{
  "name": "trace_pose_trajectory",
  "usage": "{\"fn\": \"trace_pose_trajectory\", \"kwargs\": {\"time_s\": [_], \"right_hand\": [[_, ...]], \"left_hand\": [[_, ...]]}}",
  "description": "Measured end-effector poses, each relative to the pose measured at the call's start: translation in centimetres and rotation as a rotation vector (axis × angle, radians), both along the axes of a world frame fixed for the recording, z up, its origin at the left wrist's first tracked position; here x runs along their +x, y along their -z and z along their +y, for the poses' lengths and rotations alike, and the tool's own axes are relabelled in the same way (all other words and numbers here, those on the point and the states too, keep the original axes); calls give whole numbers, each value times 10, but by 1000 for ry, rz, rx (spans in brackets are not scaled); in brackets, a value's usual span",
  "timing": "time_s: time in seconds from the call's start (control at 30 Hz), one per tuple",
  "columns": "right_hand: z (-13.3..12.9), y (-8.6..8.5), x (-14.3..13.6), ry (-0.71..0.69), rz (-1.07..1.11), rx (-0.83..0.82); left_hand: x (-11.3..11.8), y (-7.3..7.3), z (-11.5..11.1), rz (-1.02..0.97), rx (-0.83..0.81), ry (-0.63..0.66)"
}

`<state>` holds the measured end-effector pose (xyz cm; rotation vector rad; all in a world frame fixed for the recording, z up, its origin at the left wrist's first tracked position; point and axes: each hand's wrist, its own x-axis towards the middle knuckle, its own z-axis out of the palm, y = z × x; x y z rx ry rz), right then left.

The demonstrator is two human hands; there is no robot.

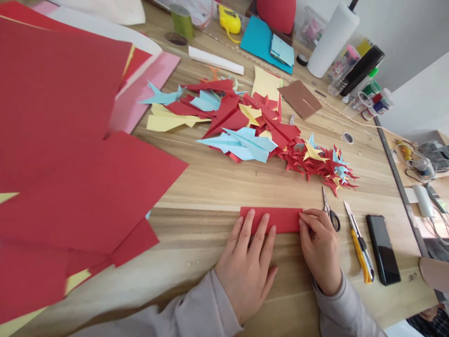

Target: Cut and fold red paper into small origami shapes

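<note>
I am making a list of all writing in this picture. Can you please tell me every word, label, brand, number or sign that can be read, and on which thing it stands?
No text can be read in this view.
Small bottles and jars at the far right: labels show only as blurred colour patches.
Yellow tape measure: no legible marking.
Utility knife, scissors, dark phone: no visible writing.
Red folded paper under the left hand and right hand: plain.

The left hand point(249, 262) covers the near edge of the red strip point(277, 218), and the right hand point(320, 248) hides its right end. The red sheets point(63, 140) at left are blurred and cut off by the frame's edge. The bottles point(365, 89) at upper right bear labels too small to read.
</note>
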<state>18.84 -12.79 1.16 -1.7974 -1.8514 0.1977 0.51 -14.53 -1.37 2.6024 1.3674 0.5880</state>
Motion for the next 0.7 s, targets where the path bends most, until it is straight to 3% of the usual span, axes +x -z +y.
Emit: {"fn": "trace_pose_trajectory", "kwargs": {"time_s": [0.27, 0.7], "right_hand": [[0, -9, -5, -139, -302, 13], [-3, -9, -4, -143, -458, -14]], "left_hand": [[0, 2, 0, 12, 1, 14], [4, -15, 0, 81, -119, -10]]}}
